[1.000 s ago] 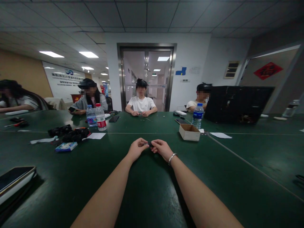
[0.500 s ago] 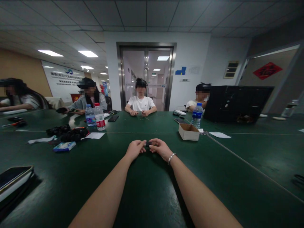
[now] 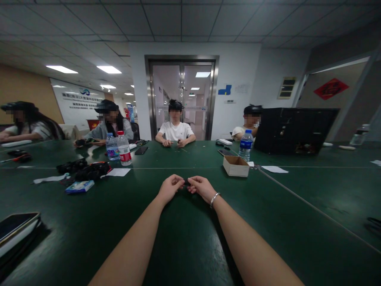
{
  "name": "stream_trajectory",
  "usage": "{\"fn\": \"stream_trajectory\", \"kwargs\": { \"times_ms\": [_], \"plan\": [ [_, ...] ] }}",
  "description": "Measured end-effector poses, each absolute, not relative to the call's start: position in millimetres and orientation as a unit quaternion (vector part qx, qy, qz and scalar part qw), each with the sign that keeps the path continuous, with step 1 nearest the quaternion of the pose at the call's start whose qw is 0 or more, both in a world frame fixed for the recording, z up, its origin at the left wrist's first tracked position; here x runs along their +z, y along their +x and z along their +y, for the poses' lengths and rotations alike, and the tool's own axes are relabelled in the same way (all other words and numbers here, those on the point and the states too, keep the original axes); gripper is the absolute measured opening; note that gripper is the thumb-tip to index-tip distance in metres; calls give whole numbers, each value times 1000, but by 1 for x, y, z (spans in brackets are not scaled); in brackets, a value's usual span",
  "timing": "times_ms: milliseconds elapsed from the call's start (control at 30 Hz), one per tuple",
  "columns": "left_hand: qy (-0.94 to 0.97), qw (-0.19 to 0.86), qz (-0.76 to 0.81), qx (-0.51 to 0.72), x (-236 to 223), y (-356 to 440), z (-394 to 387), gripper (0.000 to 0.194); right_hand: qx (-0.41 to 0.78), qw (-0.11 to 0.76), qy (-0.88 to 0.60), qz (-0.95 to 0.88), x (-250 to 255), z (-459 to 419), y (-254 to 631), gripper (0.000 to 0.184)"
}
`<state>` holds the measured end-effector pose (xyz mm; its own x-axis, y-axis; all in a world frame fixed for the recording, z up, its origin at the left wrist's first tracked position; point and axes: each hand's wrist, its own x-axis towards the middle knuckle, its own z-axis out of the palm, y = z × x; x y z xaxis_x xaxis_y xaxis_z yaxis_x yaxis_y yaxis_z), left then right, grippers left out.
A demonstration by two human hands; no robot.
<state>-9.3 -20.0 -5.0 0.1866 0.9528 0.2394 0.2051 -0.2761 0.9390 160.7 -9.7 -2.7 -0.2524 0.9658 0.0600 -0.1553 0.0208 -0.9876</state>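
Just above the green table, both hands meet in front of me around a small dark object. It is mostly covered by fingers and too small to name. My left hand pinches its left end between thumb and fingers. From the other side, my right hand closes its thumb and forefinger on the right end, with a silver bracelet at that wrist. Only a thin dark strip shows between the fingertips.
An open cardboard box stands ahead to the right, beside a water bottle. Ahead left are two bottles, black gear and a blue packet. A phone lies near left. Several people sit across the table.
The small dark object showed more between my fingers half a second ago; now my fingertips cover more of it. Both hands stay in nearly the same place. The view has shifted slightly.
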Motion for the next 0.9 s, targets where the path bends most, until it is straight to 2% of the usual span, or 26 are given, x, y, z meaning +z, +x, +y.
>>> {"fn": "stream_trajectory", "kwargs": {
  "times_ms": [300, 500, 700, 900],
  "plan": [
    [653, 419, 420, 471, -9, -10, -17, 32, 572, 478, -386, -544, -8, -5, 162, 16],
    [626, 433, 462, 455, -6, -9, -18, 26, 566, 479, -376, -555, -9, -6, 162, 26],
    [592, 459, 483, 454, -3, -9, -14, 30, 522, 486, -362, -600, -8, -11, 158, 38],
    [585, 449, 512, 439, -5, -8, -7, 34, 469, 496, -367, -632, -3, -19, 153, 36]
  ]
}}
